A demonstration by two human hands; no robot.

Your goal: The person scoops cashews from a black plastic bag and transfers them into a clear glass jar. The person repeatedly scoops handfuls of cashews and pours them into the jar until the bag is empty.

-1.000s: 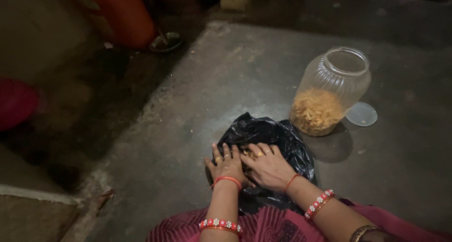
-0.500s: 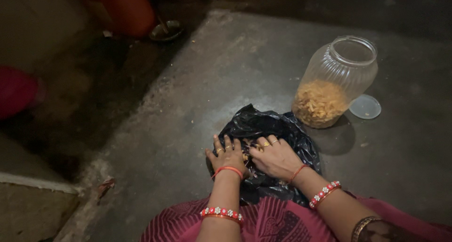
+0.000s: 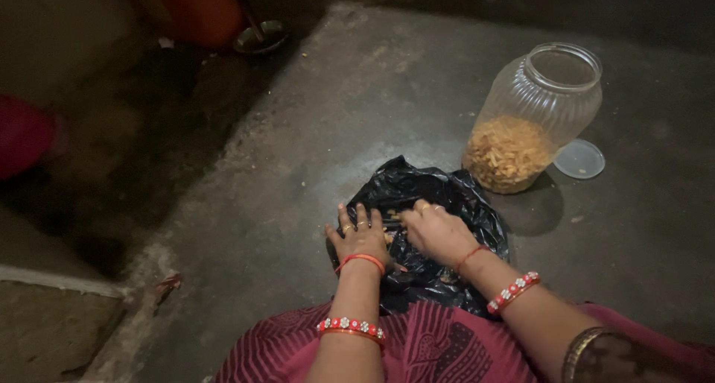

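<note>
While both our left hand (image 3: 362, 238) and right hand (image 3: 438, 232) press flat, fingers spread, gripping nothing, on the black plastic bag (image 3: 439, 204), we should keep it smooth.

A rough grey concrete floor (image 3: 313, 130) is dimly lit, darkening toward a raised stone step (image 3: 45, 316) at left.

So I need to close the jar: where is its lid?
In the head view, the clear round lid lies flat on the concrete floor, right of the open jar.
</note>
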